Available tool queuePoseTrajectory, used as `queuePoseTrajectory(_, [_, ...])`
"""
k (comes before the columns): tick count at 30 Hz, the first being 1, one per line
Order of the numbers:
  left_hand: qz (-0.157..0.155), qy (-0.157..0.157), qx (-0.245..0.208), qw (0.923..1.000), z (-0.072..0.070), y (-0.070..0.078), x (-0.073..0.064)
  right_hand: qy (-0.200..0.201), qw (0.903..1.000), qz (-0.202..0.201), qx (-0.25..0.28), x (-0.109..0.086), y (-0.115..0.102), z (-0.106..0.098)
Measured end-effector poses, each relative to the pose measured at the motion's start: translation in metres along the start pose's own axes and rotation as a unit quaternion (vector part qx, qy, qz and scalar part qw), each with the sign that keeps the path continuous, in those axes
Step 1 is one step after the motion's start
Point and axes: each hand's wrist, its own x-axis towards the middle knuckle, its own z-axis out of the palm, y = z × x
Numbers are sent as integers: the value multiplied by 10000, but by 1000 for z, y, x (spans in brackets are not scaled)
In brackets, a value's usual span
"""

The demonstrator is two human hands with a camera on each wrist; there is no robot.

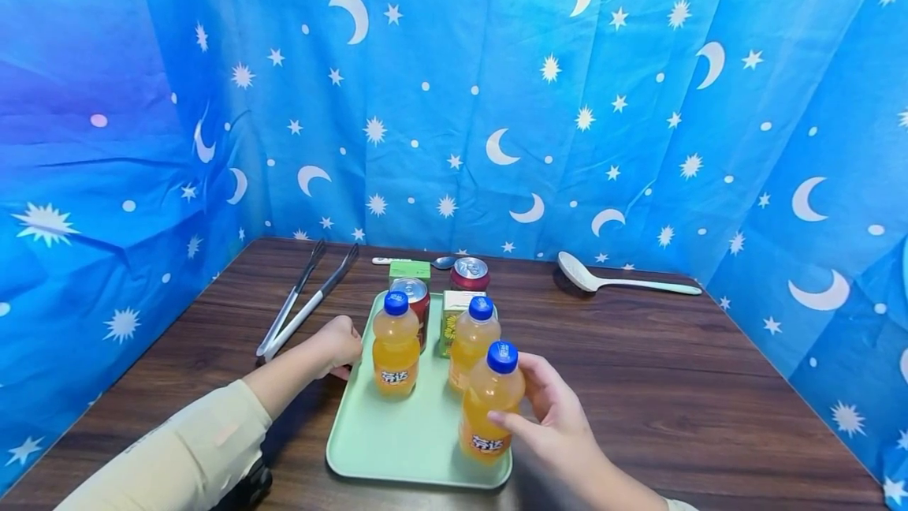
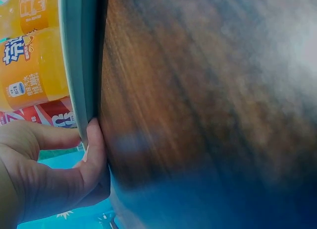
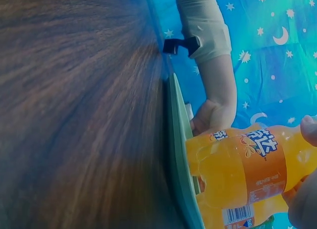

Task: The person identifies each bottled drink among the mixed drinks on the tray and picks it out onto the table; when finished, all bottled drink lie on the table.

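My right hand (image 1: 556,420) grips an orange soda bottle (image 1: 489,416) with a blue cap, thumb in front and fingers behind, over the near right corner of a light green tray (image 1: 390,444). In the right wrist view this bottle (image 3: 262,164) has its base close to the tray's rim. My left hand (image 1: 343,344) pinches the tray's left rim, thumb and fingers on either side of it in the left wrist view (image 2: 64,159). Two more orange soda bottles, one on the left (image 1: 396,345) and one on the right (image 1: 471,341), stand upright on the tray.
Behind the bottles are a red can (image 1: 418,298), a yellow-green carton (image 1: 452,322), a green box (image 1: 410,270) and another can (image 1: 470,273). Tongs (image 1: 308,302) lie left of the tray, a small spoon (image 1: 444,262) at the back, a large spoon (image 1: 582,274) at the right.
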Motion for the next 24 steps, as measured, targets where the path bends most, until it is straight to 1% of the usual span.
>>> queuePoseTrajectory(6, [8,-33,-17,10000,1,0,-1,32,9994,-319,-141,-2,3,-6])
queuePoseTrajectory(12, [3,-23,41,10000,2,0,-2,139,9991,-311,-255,-4,5,-11])
queuePoseTrajectory(15, [-4,-57,-5,10000,2,1,-2,191,9988,-315,-317,-5,7,-14])
queuePoseTrajectory(24, [3,-68,27,10000,-1,3,-5,176,9967,-710,-359,-4,9,-23])
